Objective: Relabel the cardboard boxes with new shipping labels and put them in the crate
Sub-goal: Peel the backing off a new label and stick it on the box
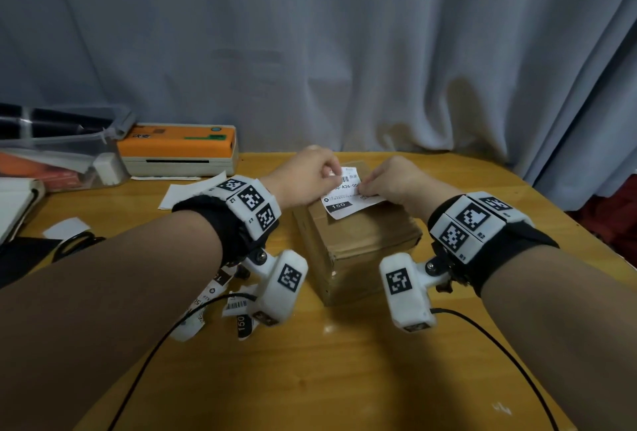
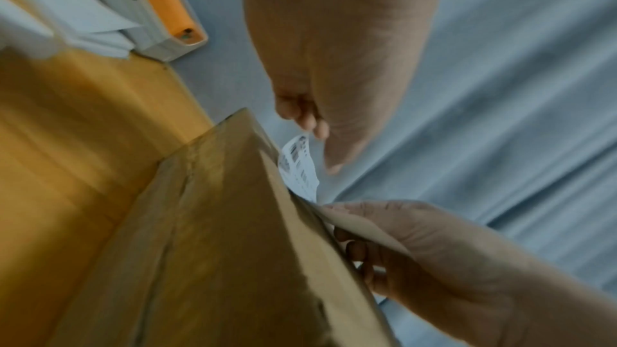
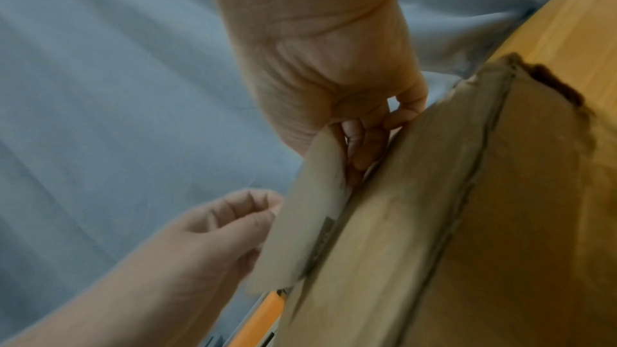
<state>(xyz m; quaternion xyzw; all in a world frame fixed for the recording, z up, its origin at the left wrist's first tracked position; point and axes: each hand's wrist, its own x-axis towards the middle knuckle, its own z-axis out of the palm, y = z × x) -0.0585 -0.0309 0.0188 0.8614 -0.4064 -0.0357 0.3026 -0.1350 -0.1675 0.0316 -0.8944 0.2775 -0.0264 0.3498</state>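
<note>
A brown cardboard box (image 1: 358,244) sits on the wooden table (image 1: 344,368) in front of me. Above its far top edge both hands hold a white shipping label (image 1: 346,194) with a barcode and a black "150" patch. My left hand (image 1: 331,174) pinches the label's upper left corner. My right hand (image 1: 366,192) pinches its right edge, fingers curled. In the left wrist view the label (image 2: 298,165) curls up from the box (image 2: 217,247) beneath my left fingertips (image 2: 315,125). In the right wrist view the label's pale underside (image 3: 310,220) stands off the box (image 3: 450,220).
An orange and cream label printer (image 1: 179,151) stands at the back left, with a clear plastic container (image 1: 62,158) beside it. Loose white sheets (image 1: 191,189) and curled label scraps (image 1: 227,306) lie left of the box. Black scissors (image 1: 74,244) lie far left. A grey curtain hangs behind.
</note>
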